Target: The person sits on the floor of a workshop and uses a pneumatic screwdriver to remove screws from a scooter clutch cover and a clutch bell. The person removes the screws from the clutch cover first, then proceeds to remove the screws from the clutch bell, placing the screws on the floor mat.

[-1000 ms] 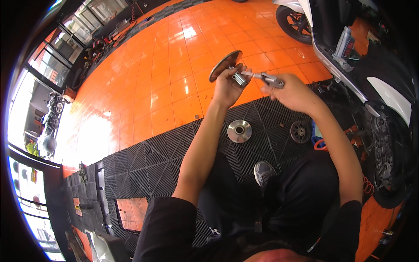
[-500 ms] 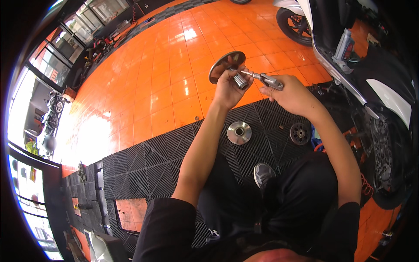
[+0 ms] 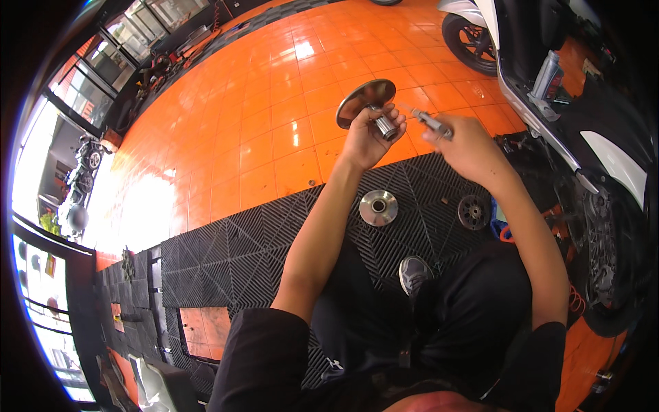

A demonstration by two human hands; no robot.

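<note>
My left hand [image 3: 364, 143] is closed round the short tubular hub of a shiny metal pulley disc [image 3: 362, 101], held up in front of me with its wide face tilted away. To its right, my right hand [image 3: 472, 147] grips a grey air blow gun [image 3: 434, 125]. Its thin nozzle points at the hub and is blurred; a small gap shows between nozzle and left fingers. Below my hands, a second silver pulley disc [image 3: 379, 218] with a central hole lies on the black ribbed mat [image 3: 274, 237]. Further right on that mat rests a dark round clutch part [image 3: 473, 212] with holes.
A partly dismantled white and black scooter [image 3: 614, 161] stands close on my right, with a grey bottle [image 3: 547, 77] on its footboard. A coiled orange hose [image 3: 576, 300] hangs near its rear. Orange tiles [image 3: 261, 103] stretch ahead; a motorcycle [image 3: 81, 175] is far left.
The blow gun's nozzle has drawn back from the hub, moving slightly right. My left hand and its pulley disc sit slightly lower and further right in view.
</note>
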